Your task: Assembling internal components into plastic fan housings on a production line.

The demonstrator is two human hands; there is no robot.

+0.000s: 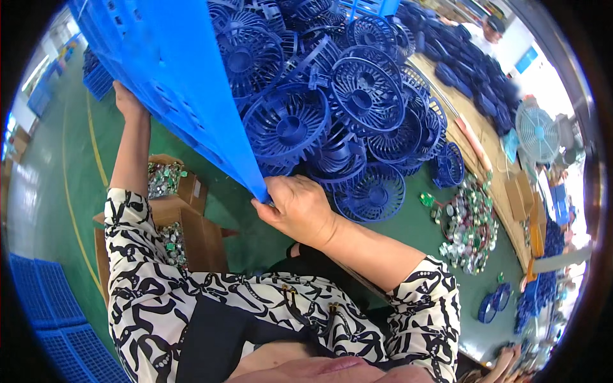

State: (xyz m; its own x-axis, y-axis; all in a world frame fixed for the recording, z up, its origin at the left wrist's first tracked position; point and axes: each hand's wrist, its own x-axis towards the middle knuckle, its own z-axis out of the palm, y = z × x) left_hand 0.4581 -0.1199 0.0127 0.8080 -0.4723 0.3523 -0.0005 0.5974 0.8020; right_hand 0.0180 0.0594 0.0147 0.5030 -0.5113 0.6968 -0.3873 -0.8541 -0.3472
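A large blue plastic crate [191,89] is tipped up on its side in front of me. My right hand [297,204] is closed around the crate's near corner, thumb on the outside. Out at the far left, my left hand [129,102] holds the crate's other end, its fingers partly hidden by the wall. Just beyond the crate lies a heap of dark blue round plastic fan housings [287,127] with slatted grilles and central hubs. One housing [370,193] lies at the heap's near edge, close to my right hand.
Small motors with green parts [469,226] lie heaped at the right. Cardboard boxes [191,226] of similar parts stand below my left arm. Blue crates [54,300] sit on the green floor. A fan [537,133] stands far right, and another person [488,35] is behind a dark blue pile.
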